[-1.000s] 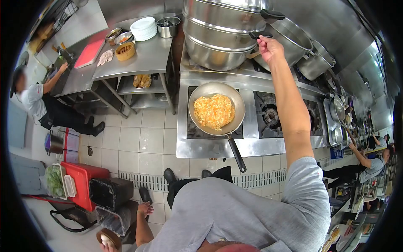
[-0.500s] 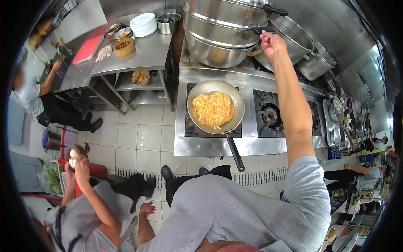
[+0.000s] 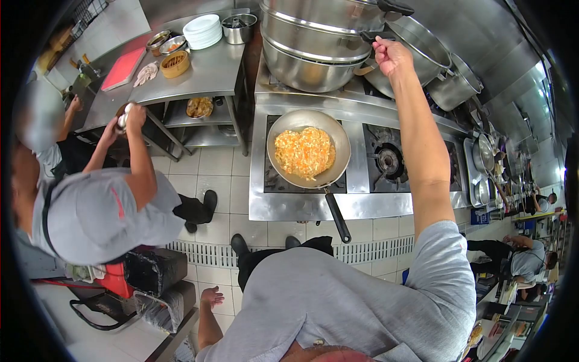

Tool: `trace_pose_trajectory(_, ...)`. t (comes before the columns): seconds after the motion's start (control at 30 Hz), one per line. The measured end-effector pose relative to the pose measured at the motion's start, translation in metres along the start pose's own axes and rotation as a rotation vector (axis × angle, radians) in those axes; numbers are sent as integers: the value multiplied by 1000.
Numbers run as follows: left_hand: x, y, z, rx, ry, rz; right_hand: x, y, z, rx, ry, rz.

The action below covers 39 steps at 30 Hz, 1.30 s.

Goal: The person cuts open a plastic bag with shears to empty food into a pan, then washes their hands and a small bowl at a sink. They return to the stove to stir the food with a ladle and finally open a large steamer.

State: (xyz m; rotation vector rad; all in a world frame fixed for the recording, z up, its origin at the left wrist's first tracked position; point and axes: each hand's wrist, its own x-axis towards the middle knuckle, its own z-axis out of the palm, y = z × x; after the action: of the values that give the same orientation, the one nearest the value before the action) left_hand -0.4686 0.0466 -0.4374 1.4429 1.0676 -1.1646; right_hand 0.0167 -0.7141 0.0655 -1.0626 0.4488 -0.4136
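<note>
My right hand [image 3: 393,55] is stretched forward over the stove with its fingers curled closed. Its fingertips are beside the black handle [image 3: 373,36] of the stacked steel steamer [image 3: 313,63]; whether they touch or grip it is unclear. Low at my side hangs my left hand [image 3: 212,297], empty, fingers apart. On the front left burner rests a frying pan [image 3: 342,142] holding an orange and white egg-like layer [image 3: 304,152]; its black handle [image 3: 338,218] points toward me, and neither hand is on it.
Right of the pan is a bare burner [image 3: 387,161]. Large pots [image 3: 452,87] stand behind it. A co-worker [image 3: 114,205] at the left holds white objects [image 3: 124,118]; another person stands behind. The steel side table [image 3: 208,75] bears plates [image 3: 203,31] and a bamboo steamer [image 3: 175,64].
The near co-worker has moved forward toward the side table, uncovering black and red containers behind. My right hand has shifted only slightly, and my left hand hangs much as before.
</note>
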Motion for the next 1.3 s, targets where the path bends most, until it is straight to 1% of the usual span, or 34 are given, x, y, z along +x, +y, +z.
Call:
trace_pose_trajectory(0.1, 1, -3, -2, -8, 1, -13, -1, 3, -4, 4, 1, 23)
trace_pose_trajectory(0.37, -11, 14, 0, -16, 2, -43, -7, 14, -17, -14, -28, 46)
trace_pose_trajectory(0.43, -15, 21, 0, 12, 28, -10, -10, 14, -18, -47, -34, 30)
trace_pose_trajectory(0.53, -17, 36, -5, 40, 39, -3, -17, 7, -22, -192, -87, 55)
trace_pose_trajectory(0.63, -16, 52, -9, 33, 27, 49, -29, -13, -30, -524, -154, 14)
trace_pose_trajectory(0.67, -15, 57, -13, 26, 26, 59, -32, -21, -33, -639, -147, -65)
trace_pose_trajectory(0.77, -13, 66, -11, -1, 25, 74, -46, -55, -22, -440, -82, -179)
trace_pose_trajectory(0.87, -18, 70, -6, -12, 24, 82, -45, -76, -3, -236, -138, -110)
trace_pose_trajectory(0.97, -13, 59, -2, 16, 33, 115, -21, -79, 3, -153, -194, -100)
trace_pose_trajectory(1.1, -13, 34, 4, -15, 14, 67, -8, -82, 4, -76, -200, -64)
trace_pose_trajectory(1.13, -14, 26, 4, -9, 10, 57, -8, -83, 8, -78, -154, -78)
trace_pose_trajectory(1.3, -14, 2, 0, 4, -25, 40, -1, -93, 13, -85, -194, -68)
